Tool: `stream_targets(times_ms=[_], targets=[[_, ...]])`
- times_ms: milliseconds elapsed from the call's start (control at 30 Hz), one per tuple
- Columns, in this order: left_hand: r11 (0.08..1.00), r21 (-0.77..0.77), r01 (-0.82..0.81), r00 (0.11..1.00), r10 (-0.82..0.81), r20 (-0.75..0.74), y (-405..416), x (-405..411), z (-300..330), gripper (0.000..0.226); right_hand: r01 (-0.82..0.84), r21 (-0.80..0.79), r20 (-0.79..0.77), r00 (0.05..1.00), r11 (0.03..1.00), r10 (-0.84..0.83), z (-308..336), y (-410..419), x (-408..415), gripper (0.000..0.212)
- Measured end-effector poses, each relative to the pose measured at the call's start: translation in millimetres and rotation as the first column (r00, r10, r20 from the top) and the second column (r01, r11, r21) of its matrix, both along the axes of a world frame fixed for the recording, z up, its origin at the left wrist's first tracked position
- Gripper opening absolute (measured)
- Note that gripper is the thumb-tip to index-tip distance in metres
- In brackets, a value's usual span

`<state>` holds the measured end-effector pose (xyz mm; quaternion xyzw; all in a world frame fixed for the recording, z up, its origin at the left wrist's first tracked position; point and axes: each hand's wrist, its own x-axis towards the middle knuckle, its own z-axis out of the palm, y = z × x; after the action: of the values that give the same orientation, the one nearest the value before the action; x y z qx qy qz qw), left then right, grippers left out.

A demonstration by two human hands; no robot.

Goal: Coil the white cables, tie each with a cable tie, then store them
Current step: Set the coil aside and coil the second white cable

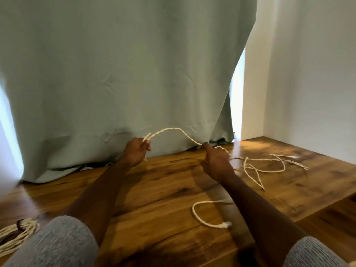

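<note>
A white twisted cable (pixel 174 130) arches in the air between my two hands. My left hand (pixel 135 151) grips one end of it, with short loose ends sticking out above the fingers. My right hand (pixel 215 160) pinches the cable further along. From there the cable trails right in loose loops (pixel 256 170) over the wooden floor (pixel 154 199). Another white cable (pixel 204 221) with a plug end lies curved on the floor below my right forearm. A coiled bundle of white cable (pixel 17 234) with a dark tie lies at the bottom left.
A pale green curtain (pixel 125 74) hangs to the floor right behind my hands. A white wall (pixel 308 74) stands at the right. My knees in grey fabric (pixel 57 245) fill the bottom corners. The floor steps down at the right (pixel 327 218).
</note>
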<state>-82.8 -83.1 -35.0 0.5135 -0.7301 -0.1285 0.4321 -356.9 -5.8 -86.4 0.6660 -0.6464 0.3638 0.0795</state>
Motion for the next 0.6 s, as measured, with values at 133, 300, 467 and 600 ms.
stream_targets(times_ms=[133, 300, 467, 600], targets=[[0.962, 0.074, 0.263, 0.964, -0.265, 0.027, 13, -19, -13, 0.030, -0.258, -0.111, 0.008, 0.966, 0.960, 0.260, 18, -6, 59, 0.073], [0.902, 0.211, 0.377, 0.889, -0.289, -0.354, 21, -19, -36, 0.038, -0.135, 0.079, -0.147, 0.978, 0.988, 0.145, 15, -21, 80, 0.042], [0.884, 0.249, 0.397, 0.765, -0.169, -0.621, 19, 2, -52, 0.035, -0.214, 0.645, 0.015, 0.963, 0.733, 0.268, 30, -14, 82, 0.091], [0.786, 0.188, 0.588, 0.527, -0.197, -0.827, 19, 3, -68, 0.025, -0.198, 0.212, -0.075, 0.973, 0.957, 0.218, 38, -31, 99, 0.056]])
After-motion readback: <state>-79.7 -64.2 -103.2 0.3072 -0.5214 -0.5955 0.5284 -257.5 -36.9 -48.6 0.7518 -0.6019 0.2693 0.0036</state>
